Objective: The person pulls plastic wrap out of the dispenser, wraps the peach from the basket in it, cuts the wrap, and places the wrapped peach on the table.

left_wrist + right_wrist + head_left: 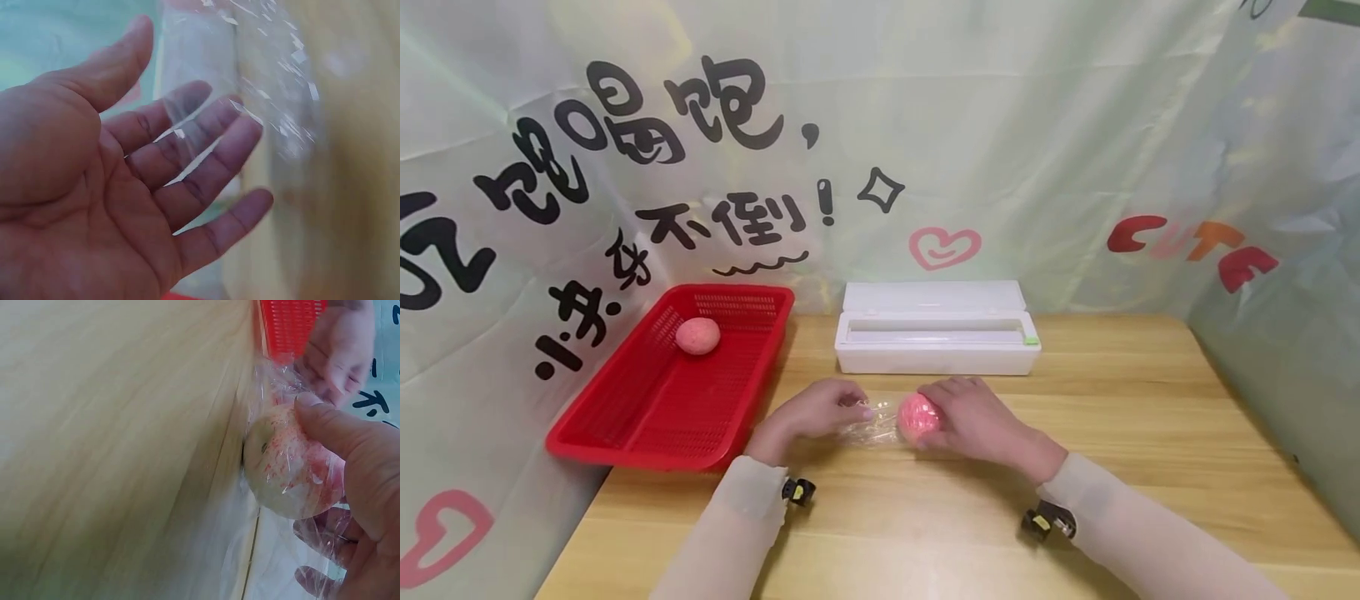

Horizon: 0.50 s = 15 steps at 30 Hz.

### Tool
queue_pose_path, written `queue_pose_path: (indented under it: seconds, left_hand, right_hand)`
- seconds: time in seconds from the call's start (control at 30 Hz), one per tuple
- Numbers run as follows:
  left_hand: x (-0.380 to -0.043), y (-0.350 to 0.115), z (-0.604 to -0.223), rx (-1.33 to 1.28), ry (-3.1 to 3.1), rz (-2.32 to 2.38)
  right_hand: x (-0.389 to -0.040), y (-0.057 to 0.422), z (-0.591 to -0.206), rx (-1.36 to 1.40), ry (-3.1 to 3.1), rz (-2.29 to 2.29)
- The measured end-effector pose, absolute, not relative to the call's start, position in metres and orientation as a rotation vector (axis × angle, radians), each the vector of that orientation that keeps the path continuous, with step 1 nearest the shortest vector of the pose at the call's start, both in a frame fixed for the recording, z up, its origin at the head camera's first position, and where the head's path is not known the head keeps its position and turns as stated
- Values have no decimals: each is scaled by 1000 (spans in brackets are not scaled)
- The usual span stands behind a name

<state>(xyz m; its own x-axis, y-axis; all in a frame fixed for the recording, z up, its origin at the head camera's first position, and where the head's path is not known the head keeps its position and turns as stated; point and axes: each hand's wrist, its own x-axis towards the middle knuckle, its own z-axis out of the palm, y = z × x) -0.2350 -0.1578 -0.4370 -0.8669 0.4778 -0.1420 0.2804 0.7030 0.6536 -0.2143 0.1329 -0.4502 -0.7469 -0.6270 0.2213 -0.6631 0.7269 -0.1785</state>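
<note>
Currently | left hand (820, 410) loosely spread against clear film (876, 430) | right hand (981, 421) curled round film-wrapped fruit (917, 418)

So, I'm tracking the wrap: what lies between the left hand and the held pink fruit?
The head view shows crumpled clear plastic film between the left hand and the pink fruit.

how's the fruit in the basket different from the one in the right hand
The basket fruit lies in the red basket; the held fruit is outside. No hand touches the basket fruit; the right hand grips the held one. Clear film shows over the held fruit; on the basket fruit that's unclear. Both look rounded and pinkish.
</note>
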Motion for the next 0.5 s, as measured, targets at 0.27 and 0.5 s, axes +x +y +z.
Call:
queue_pose_path:
  seconds: [0.27,0.5]
  left_hand:
    - [-237,-182,-453,413,2568,1118]
    - [-238,-189,-443,430,2542,1032]
  right_hand:
    - [-217,133,-448,1019,-2807,487]
    - [-211,127,-448,986,-2837,600]
